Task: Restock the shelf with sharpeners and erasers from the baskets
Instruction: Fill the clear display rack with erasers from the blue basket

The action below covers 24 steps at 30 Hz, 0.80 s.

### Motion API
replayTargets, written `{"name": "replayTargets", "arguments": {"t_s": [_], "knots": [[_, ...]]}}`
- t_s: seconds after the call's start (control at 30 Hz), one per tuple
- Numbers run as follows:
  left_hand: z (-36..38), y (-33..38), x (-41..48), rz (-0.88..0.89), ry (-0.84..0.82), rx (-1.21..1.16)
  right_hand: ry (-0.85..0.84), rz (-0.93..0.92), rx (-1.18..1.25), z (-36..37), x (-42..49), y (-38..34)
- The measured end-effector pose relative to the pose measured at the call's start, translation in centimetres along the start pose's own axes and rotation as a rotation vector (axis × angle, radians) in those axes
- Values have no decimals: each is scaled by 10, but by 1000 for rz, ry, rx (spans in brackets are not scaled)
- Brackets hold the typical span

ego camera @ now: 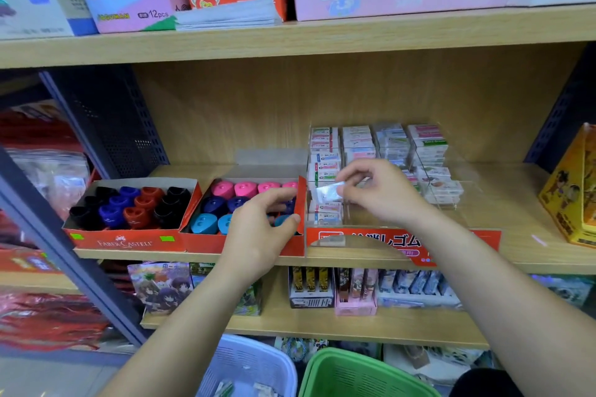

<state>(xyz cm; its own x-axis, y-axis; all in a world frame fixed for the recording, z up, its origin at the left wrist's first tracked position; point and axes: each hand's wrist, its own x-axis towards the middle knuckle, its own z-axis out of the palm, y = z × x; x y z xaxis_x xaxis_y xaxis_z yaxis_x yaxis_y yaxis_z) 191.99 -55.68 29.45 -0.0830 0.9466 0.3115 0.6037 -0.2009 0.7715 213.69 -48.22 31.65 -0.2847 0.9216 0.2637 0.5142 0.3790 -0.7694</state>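
Note:
My right hand pinches a small wrapped eraser over the front left slot of the clear acrylic eraser display on the middle shelf. My left hand holds the right wall of a red box of pink, navy and teal sharpeners, thumb against its outer side. A second red sharpener box with black, blue and red sharpeners stands to its left. At the bottom edge stand a white basket holding a few small items and a green basket.
The wooden shelf edge runs under both hands. A yellow box stands at the right end. Pen boxes fill the shelf above, card packs the shelf below. A dark perforated upright bounds the left side.

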Motion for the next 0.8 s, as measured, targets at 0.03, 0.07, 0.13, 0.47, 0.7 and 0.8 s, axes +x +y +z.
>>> {"name": "replayTargets", "arguments": {"t_s": [0.03, 0.07, 0.13, 0.47, 0.7, 0.8], "knots": [[1, 0, 0, 13, -10, 83, -1, 2, -79, 1, 1, 3], [2, -1, 0, 24, -26, 141, -17, 4, -141, 4, 1, 5], [4, -3, 0, 45, -58, 196, -58, 1, -225, 12, 1, 7], [6, -10, -1, 88, -107, 263, -128, -91, -477, 21, 9, 10], [-15, -22, -41, 84, 9, 222, 75, -130, -315, 22, -30, -21], [-32, -54, -89, 9, 65, 179, 88, -207, -247, 49, -66, -42]]}}
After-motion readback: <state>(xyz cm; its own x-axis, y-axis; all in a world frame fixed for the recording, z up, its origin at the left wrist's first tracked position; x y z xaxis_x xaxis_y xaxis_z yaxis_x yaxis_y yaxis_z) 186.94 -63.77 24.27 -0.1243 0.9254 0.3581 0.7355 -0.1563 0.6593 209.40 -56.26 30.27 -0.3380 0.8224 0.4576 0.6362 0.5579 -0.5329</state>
